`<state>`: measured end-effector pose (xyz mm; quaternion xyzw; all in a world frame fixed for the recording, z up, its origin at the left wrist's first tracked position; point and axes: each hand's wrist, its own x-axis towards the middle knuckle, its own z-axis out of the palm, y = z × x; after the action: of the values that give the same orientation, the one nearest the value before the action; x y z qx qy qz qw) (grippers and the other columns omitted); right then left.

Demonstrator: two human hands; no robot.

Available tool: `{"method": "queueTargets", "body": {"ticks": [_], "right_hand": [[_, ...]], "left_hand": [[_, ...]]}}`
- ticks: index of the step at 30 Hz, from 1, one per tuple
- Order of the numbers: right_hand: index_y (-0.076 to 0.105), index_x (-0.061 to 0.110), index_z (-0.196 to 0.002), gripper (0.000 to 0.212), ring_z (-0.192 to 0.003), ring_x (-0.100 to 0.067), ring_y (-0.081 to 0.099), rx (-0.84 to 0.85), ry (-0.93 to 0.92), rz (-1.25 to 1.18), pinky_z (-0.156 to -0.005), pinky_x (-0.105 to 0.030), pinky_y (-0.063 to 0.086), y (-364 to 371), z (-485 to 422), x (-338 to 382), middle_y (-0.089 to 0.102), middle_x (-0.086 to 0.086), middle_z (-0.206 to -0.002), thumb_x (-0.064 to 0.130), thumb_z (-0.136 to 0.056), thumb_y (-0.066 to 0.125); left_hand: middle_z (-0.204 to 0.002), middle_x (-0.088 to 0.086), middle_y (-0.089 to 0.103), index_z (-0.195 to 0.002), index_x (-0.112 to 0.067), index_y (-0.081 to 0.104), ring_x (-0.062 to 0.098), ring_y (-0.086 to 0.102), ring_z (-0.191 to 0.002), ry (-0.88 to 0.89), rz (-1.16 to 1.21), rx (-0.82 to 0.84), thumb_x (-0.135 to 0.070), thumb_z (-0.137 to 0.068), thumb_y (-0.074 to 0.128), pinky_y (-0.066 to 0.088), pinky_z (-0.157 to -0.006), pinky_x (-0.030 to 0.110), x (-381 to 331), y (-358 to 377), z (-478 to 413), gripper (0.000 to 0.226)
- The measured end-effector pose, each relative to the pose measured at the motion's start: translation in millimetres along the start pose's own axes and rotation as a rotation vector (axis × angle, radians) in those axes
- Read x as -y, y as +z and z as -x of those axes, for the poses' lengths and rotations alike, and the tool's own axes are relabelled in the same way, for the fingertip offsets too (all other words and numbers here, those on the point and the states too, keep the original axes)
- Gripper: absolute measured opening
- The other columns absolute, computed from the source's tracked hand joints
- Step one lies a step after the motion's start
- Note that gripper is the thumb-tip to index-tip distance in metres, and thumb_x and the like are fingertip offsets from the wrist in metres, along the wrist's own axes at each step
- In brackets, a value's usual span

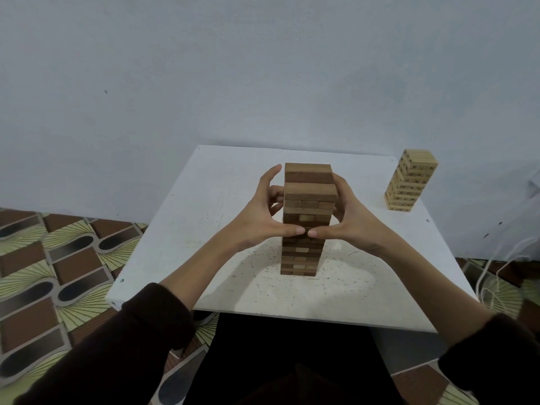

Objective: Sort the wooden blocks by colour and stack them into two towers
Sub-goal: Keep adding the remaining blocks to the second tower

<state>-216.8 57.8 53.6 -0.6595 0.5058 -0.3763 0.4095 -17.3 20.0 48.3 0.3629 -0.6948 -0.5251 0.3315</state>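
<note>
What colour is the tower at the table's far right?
Pale tower: light yellowish wood with dark markings; head view.

White square table, top flecked with small dark specks, worn cream patch toward the near side. Far edge close to the wall. Two things stand on it: dark tower, upright, near the centre; pale tower, upright, at the far right corner. The towers stand well apart.

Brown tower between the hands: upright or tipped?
Upright. Brown tower stands on the white table; left hand and right hand hold its sides.
</note>
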Motion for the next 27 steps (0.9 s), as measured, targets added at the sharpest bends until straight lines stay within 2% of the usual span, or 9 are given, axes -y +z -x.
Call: {"method": "queueTargets", "body": {"ticks": [8, 13, 19, 23, 27], "right_hand": [[0.019, 0.028, -0.146, 0.103, -0.13, -0.013, 0.041, 0.002, 0.008, -0.016, -0.114, -0.05, 0.027, -1, -1, -2, 0.047, 0.002, -0.133, 0.009, -0.067, 0.082], [0.018, 0.031, -0.144, 0.106, -0.13, -0.008, 0.041, -0.006, 0.011, -0.009, -0.115, -0.049, 0.027, 2, 2, -4, 0.046, 0.007, -0.133, 0.018, -0.061, 0.082], [0.017, 0.027, -0.145, 0.106, -0.13, -0.009, 0.042, -0.002, 0.008, -0.026, -0.114, -0.048, 0.028, 4, 3, -5, 0.047, 0.003, -0.133, 0.021, -0.061, 0.082], [0.018, 0.027, -0.145, 0.108, -0.129, -0.011, 0.043, -0.002, 0.004, -0.031, -0.113, -0.049, 0.028, 5, 3, -5, 0.048, -0.001, -0.132, 0.028, -0.058, 0.083], [0.017, 0.03, -0.145, 0.113, -0.131, -0.012, 0.04, 0.017, 0.002, -0.037, -0.114, -0.05, 0.028, 6, 4, -2, 0.045, 0.003, -0.135, 0.036, -0.054, 0.083]], "left_hand": [[-0.126, 0.01, 0.052, -0.149, -0.03, 0.012, 0.02, 0.055, -0.119, 0.005, 0.023, -0.009, -0.011, -0.06, 0.08, 0.038, -0.109, 0.047, 4, 1, 0, 0.113], [-0.128, 0.01, 0.05, -0.149, -0.03, 0.01, 0.019, 0.053, -0.121, -0.002, 0.004, 0.024, -0.014, -0.06, 0.082, 0.038, -0.109, 0.045, 6, 0, -1, 0.115], [-0.126, 0.01, 0.053, -0.148, -0.032, 0.011, 0.018, 0.055, -0.119, 0.001, 0.008, 0.024, -0.015, -0.06, 0.083, 0.038, -0.109, 0.047, 11, 0, -2, 0.115], [-0.126, 0.01, 0.054, -0.148, -0.033, 0.012, 0.018, 0.055, -0.119, -0.006, 0.017, 0.019, -0.025, -0.055, 0.085, 0.038, -0.109, 0.047, 10, 1, -2, 0.119], [-0.131, 0.006, 0.049, -0.149, -0.031, 0.009, 0.016, 0.049, -0.126, 0.011, 0.004, 0.049, -0.03, -0.052, 0.086, 0.034, -0.112, 0.047, 7, 1, 1, 0.124]]}}
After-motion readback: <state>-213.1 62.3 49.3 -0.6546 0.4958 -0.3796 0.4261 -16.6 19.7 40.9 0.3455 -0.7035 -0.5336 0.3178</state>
